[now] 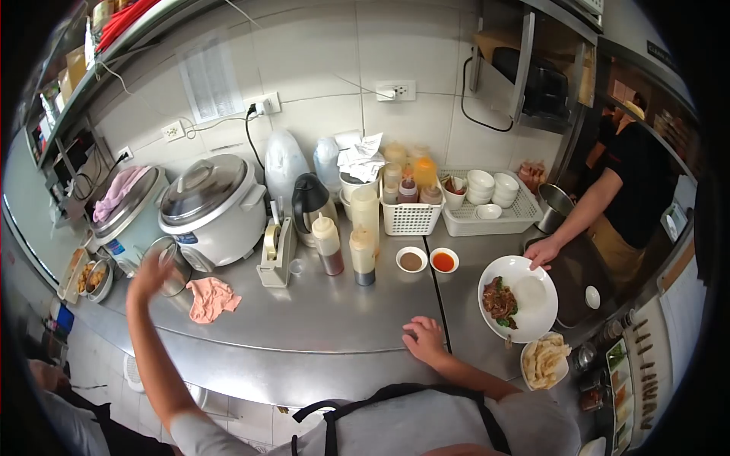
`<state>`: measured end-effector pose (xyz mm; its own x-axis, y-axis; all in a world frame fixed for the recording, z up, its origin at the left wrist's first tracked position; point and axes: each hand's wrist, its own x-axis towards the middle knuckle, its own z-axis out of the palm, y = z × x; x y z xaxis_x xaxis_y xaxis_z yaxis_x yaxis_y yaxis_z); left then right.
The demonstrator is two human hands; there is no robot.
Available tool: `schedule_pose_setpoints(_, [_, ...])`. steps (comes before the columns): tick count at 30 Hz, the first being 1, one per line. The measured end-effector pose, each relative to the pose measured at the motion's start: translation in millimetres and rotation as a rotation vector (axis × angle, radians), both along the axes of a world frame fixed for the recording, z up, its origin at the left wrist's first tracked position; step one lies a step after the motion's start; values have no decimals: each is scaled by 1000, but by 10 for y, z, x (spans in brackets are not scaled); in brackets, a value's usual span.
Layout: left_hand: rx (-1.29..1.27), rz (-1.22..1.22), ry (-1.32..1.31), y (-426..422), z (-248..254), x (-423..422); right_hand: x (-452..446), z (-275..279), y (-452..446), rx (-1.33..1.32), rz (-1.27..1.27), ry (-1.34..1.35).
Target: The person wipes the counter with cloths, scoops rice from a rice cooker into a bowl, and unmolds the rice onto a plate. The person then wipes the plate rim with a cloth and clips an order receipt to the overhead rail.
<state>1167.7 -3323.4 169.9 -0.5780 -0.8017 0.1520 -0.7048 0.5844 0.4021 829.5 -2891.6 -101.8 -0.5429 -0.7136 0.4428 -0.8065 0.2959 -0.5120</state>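
left hand (154,277): at the end of a forearm stretched far out over the worktop (327,323); motion blur, so whether this grip is spread or pressed together cannot be told.
right hand (423,337): low at the worktop, forearm slanting inward, fingers loosely bent and slightly parted; this grip pinches nothing visible.
steel container (179,272): immediately beside the left grip, which partly covers it; contact cannot be told.
pink cloth (213,299): crumpled on the worktop, just to the right of the left grip.
rice cooker (220,232): lidded, beyond the left grip, backing the container.
tape dispenser (276,258): well to the right of the left grip.
squeeze bottles (363,262): upright, beyond and left of the right grip.
sauce bowls (424,266): two, side by side, beyond the right grip.
plate (542,321): right of the right grip, bearing rice and meat.
co-worker's hand (543,252): at the plate's far rim.
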Motion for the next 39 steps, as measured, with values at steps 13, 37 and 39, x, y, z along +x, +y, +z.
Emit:
schedule_pose_setpoints(13, [241, -586, 1115, 70, 3094, -3559, 6, -9, 4, -142, -37, -130])
schedule_pose_setpoints(37, [614, -430, 322, 2720, -2916, -2121, 116, -22, -185, 188, -48, 104])
schedule_pose_setpoints(39, [238, -368, 312, 2787, -2829, -2122, 65, -65, -208, 197, -62, 142])
